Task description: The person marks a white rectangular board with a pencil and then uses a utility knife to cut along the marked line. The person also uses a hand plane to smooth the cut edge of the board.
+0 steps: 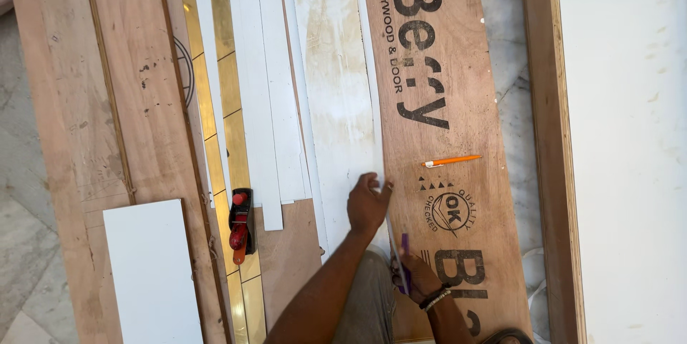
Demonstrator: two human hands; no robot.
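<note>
My left hand (368,204) rests fingers-down on the right edge of a long white laminate sheet (336,94), where it meets a plywood board (458,86) with dark printing. A narrow white strip (373,108) runs along that edge toward me. My right hand (417,277), with a dark band on its wrist, is closed around a small purple-handled tool (405,245) at the strip's near end. I cannot make out the tool's tip. An orange pen (451,161) lies on the plywood just beyond my left hand.
A red and black hand plane (241,227) lies to the left among several white strips (266,101) and a gold strip (220,122). A white panel (150,272) lies on brown boards (107,86) at left. At right, a wood-edged white board (630,136) borders the marble floor (509,101).
</note>
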